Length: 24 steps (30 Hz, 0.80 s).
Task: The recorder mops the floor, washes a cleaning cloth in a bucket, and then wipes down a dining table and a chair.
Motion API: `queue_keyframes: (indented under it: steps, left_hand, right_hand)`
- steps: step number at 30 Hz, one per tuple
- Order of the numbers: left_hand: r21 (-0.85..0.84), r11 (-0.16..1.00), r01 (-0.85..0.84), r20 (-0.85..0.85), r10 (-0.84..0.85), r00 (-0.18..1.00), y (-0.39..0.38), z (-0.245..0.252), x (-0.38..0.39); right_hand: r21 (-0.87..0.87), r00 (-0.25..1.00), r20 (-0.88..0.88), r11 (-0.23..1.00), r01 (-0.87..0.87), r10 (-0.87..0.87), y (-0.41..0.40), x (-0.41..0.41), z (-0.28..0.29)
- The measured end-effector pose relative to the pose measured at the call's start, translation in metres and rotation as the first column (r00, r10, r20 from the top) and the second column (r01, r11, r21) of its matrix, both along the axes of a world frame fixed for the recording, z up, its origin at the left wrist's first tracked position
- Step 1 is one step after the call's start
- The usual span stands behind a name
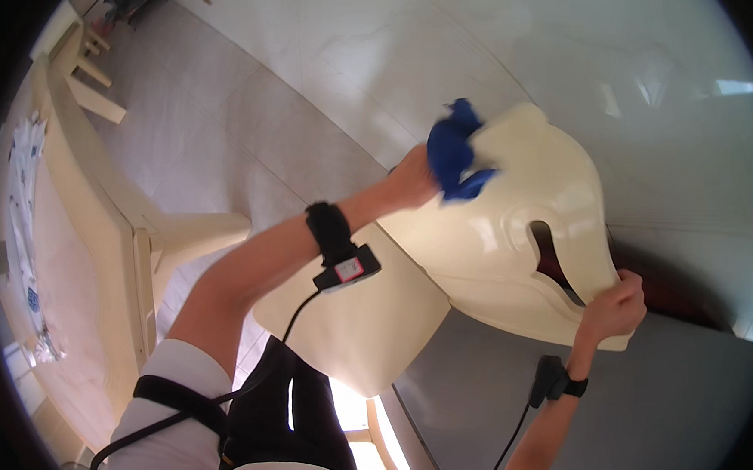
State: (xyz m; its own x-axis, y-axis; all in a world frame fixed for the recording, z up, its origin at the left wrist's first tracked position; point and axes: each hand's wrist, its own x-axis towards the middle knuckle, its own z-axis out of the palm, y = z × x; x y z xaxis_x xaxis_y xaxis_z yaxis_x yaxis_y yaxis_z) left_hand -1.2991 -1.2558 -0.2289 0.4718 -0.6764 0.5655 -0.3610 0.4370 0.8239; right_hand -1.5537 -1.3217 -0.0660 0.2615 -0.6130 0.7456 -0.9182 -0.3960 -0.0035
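Observation:
A glossy cream chair stands before me, its moulded backrest at the right and its seat nearer my body. My left hand holds a crumpled blue cloth against or just over the backrest's upper left part; motion blur hides whether they touch. Around the backrest's lower right rim, beside its long curved cut-out, the fingers of my right hand are closed. Each arm wears a black strap with a small cabled device.
Along the left stands a cream-framed table with a clear plastic bag on top. A flat grey surface lies at the lower right. Pale glossy panels rise beyond the chair, and grey tiles cover the floor.

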Motion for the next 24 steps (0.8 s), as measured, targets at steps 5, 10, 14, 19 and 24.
queue_keyframes:
  steps: [5,10,14,19,24]
  left_hand:
    - [0.208,0.876,0.435,-0.73,-0.157,0.665,0.075,-0.166,-0.006]
    - [0.155,0.873,0.463,-0.793,-0.17,0.585,0.085,-0.172,-0.009]
    - [0.081,0.944,-0.319,0.024,0.318,0.948,0.037,-0.077,-0.035]
    - [-0.012,0.96,-0.281,-0.075,0.279,0.957,0.031,-0.078,-0.029]
    - [0.233,0.928,-0.29,-0.101,0.32,0.942,0.089,-0.23,-0.034]
  right_hand:
    - [0.084,0.984,0.158,0.994,0.066,-0.078,0.007,0.014,-0.004]
    - [0.138,0.972,0.191,0.984,0.112,-0.137,0.006,0.01,-0.013]
    - [0.151,0.951,0.187,0.964,0.219,-0.245,0.002,0.002,-0.012]
    - [0.106,0.977,0.164,0.987,0.117,-0.133,-0.012,-0.018,-0.017]
    - [0.107,0.914,0.381,0.989,0.105,-0.138,-0.018,-0.017,-0.016]
